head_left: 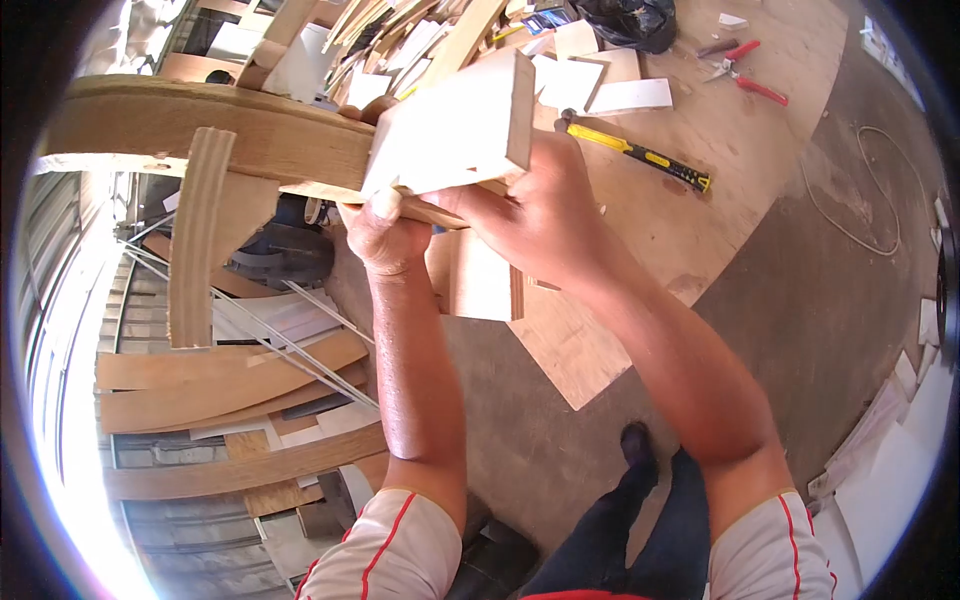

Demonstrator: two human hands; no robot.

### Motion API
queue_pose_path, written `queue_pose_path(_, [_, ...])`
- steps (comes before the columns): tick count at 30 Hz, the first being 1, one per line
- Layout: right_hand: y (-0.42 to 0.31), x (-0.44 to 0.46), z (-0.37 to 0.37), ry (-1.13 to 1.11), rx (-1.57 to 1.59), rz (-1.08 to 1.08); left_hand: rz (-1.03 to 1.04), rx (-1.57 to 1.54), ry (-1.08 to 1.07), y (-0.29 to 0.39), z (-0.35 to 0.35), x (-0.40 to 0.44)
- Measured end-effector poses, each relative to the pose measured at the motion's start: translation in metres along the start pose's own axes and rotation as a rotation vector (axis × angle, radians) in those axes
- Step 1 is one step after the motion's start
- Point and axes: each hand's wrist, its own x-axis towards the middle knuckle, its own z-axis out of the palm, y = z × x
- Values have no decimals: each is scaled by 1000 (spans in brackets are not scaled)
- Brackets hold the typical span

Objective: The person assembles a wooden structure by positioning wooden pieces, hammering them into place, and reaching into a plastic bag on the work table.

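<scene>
A white-faced wooden board (455, 125) is tilted at the right end of a thick wooden beam (220, 130). My left hand (385, 235) is closed at the board's lower left corner, its thumb near the edge, close to the beam's end. Around the board's lower right side, my right hand (550, 205) is closed, with fingers reaching left under the edge. What lies between the fingertips is hidden. Below the hands hangs another wood piece with a pale face (485, 280). A striped-edge plywood strip (200, 240) stands against the beam on the left.
A plywood tabletop (680, 235) carries a yellow-and-black hammer (640, 152), red-handled pliers (745, 75), white offcuts (630, 96), a black plastic bag (630, 22) and heaped wood strips (400, 45). Curved boards (235, 385) lie lower left. A cord (870, 190) rests on the floor.
</scene>
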Motion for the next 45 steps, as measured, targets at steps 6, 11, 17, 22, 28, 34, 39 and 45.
queue_pose_path(6, [-5,-2,-1,-10,8,59,21,3,-9,0,9,2])
queue_pose_path(11, [-4,-2,-2,-29,-21,73,-30,-78,11,2,12,1])
queue_pose_path(17, [-1,-4,-4,-66,-86,10,-9,-62,6,1,9,1])
queue_pose_path(22, [-3,-5,-2,-39,-54,29,2,-67,19,-3,8,0])
queue_pose_path(28, [-4,-5,3,9,-11,75,1,-61,18,-2,9,1])
queue_pose_path(34, [-3,-4,1,-38,-43,25,46,-71,-25,-5,6,2])
queue_pose_path(39, [-6,-4,2,-16,29,121,-8,-35,11,0,8,2])
queue_pose_path(45, [-4,-8,1,-49,-33,130,-21,-62,5,-1,3,0])
